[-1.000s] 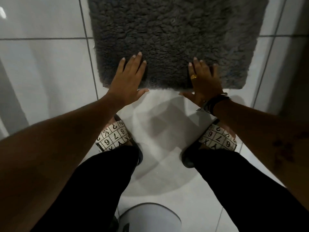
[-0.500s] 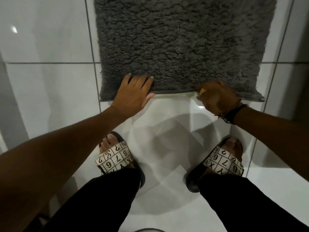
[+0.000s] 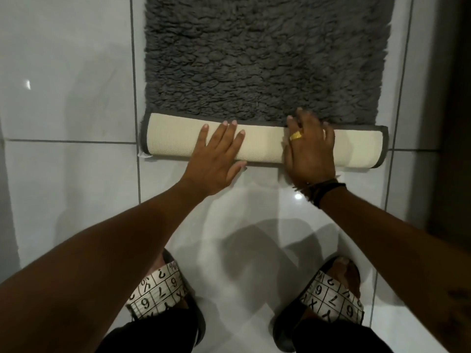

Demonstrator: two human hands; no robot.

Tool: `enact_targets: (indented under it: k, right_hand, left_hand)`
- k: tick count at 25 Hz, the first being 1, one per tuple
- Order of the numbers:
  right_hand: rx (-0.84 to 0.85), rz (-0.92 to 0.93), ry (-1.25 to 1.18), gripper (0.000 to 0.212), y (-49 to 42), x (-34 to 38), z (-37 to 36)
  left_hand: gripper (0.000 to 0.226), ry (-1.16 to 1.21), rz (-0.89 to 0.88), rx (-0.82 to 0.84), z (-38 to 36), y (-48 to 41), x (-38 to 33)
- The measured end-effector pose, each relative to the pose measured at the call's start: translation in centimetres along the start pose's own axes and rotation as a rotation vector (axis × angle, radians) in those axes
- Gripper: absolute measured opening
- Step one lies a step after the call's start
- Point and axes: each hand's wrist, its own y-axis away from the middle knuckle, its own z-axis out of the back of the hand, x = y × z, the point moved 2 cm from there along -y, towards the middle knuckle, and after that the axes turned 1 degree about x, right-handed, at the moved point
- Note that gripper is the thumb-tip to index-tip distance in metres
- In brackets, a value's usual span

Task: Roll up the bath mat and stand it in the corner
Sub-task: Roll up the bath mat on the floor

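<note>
A dark grey shaggy bath mat (image 3: 254, 59) lies on the white tiled floor and runs away from me. Its near end is turned over into a short roll (image 3: 175, 138), cream backing outward with a grey bound edge. My left hand (image 3: 216, 159) lies flat on the roll left of centre, fingers spread, thumb at the near side. My right hand (image 3: 309, 154), wearing a gold ring and a dark wristband, is cupped over the roll right of centre, its fingers reaching over the far side onto the pile.
My feet in black sandals with number-printed straps (image 3: 158, 294) (image 3: 334, 294) stand on the glossy tiles (image 3: 63, 98) just behind the roll. A dark vertical surface (image 3: 453, 123) runs along the right edge. Bare tile shows to the left of the mat.
Both hands have lifted the mat's near edge and turned it over away from me, so the cream backing now shows as a roll. The hands have moved forward with it.
</note>
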Motion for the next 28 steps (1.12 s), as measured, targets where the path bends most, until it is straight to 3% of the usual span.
enact_targets:
  k: [5,10,14,17,23,28]
  right_hand:
    - [0.143,0.06,0.109,0.067,2.4,1.2,-2.4]
    - [0.042,0.055,0.122,0.062,-3.5,0.1,-2.9]
    - [0.012,0.052,0.202,0.054,-9.4,-0.6,-1.5]
    - [0.048,-0.043,0.279,0.054,-12.9,-0.5,-0.8]
    - [0.09,-0.259,0.233,0.06,-13.5,0.1,1.1]
    - [0.166,-0.141,0.167,0.071,-8.1,2.8,-0.4]
  left_hand:
    - [0.064,0.05,0.049,-0.08,1.0,-2.0,0.5]
    - [0.064,0.018,0.133,-0.059,2.8,-5.9,2.5]
    - [0.056,0.047,0.27,-0.206,5.0,-9.0,3.9]
    - [0.056,0.089,0.226,-0.258,5.8,-10.0,3.9]
    - [0.061,0.202,0.194,-0.061,4.7,-11.2,4.0]
    - [0.064,0.123,0.051,0.139,5.3,-13.7,5.7]
